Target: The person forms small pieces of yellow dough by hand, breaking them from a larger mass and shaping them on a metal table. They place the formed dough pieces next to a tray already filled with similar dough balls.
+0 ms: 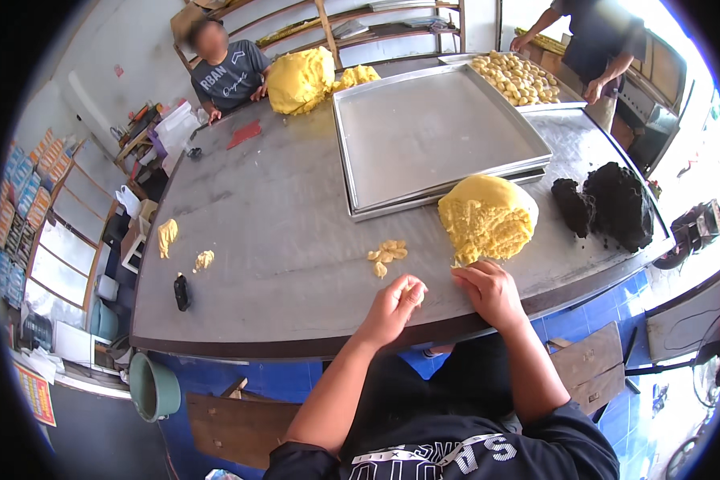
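My right hand (492,294) is just in front of a big yellow dough lump (488,216) with a torn, rough front. Its fingers are closed, and a small pale yellow bit of dough shows at their tips. Left of it, my left hand (392,310) hovers by the table's near edge, fingers curled in and thumb pressed against them; whatever they hold is hidden. Beyond my left hand, several small flattened dough pieces (388,253) lie in a loose cluster on the metal table (272,240).
Stacked metal trays (432,136) lie beyond the dough; a dark crumbly mass (616,204) is at right. Farther back are another yellow dough lump (300,80) and a tray of dough balls (516,78), with a person near each. A black object (182,293) sits at left.
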Demonstrator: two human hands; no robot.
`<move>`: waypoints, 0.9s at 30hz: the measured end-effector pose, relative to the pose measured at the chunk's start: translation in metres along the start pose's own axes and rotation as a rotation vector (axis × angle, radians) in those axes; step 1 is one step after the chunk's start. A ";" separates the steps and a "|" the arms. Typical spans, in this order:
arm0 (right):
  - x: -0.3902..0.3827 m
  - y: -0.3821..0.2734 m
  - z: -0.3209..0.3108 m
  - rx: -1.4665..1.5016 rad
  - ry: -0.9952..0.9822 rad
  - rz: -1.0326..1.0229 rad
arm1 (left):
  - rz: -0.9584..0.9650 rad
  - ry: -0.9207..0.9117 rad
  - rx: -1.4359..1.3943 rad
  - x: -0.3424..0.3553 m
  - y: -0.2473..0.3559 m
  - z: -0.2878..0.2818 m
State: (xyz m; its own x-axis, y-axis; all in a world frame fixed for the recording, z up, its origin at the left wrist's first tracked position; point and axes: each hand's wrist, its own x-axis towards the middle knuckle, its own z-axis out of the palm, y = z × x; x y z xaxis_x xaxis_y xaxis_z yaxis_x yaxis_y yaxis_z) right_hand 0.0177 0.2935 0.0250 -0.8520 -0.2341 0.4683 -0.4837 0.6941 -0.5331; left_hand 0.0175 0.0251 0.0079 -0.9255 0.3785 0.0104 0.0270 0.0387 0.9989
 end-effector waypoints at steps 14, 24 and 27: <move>0.010 -0.054 0.002 0.291 -0.052 -0.033 | 0.385 0.041 0.521 0.014 -0.001 -0.006; 0.021 -0.054 0.019 0.356 -0.254 0.159 | 0.053 -0.142 0.474 0.002 0.003 -0.009; 0.019 -0.057 0.033 0.352 -0.172 0.100 | 0.173 -0.086 0.587 0.002 0.008 -0.001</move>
State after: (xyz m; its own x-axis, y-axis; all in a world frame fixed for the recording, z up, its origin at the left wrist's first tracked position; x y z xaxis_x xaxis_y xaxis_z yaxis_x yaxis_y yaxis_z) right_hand 0.0228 0.2270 0.0407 -0.9048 -0.3086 0.2933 -0.4106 0.4505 -0.7927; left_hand 0.0156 0.0248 0.0158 -0.8560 0.4971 0.1420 0.4002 0.4633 0.7907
